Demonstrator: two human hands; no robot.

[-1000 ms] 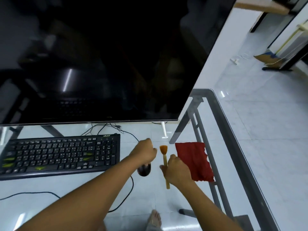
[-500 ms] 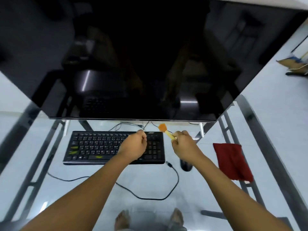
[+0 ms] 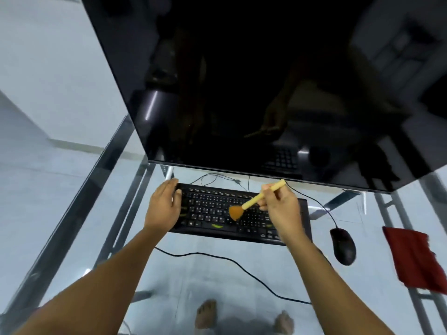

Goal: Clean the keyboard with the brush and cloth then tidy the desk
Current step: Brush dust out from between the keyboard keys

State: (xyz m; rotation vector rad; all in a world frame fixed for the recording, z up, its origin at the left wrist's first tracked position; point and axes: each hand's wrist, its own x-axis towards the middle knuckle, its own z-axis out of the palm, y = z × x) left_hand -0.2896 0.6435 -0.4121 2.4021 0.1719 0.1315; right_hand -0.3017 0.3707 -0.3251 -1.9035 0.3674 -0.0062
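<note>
At twelve o'clock over the keyboard [image 3: 212, 205] looms a dark monitor [image 3: 266, 81]; the mouse [image 3: 343, 245] and cloth [image 3: 416, 259] lie at three o'clock. The left hand [image 3: 164, 206] rests flat on the keyboard's nine o'clock end. The right hand [image 3: 280, 209] pinches the brush [image 3: 254, 201], its bristles touching the keys at the hand's eight o'clock.

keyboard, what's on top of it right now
On the keyboard: the brush bristles on its middle keys, the left hand resting on its left end. The right hand, gripping the brush, hides keys beneath.
</note>
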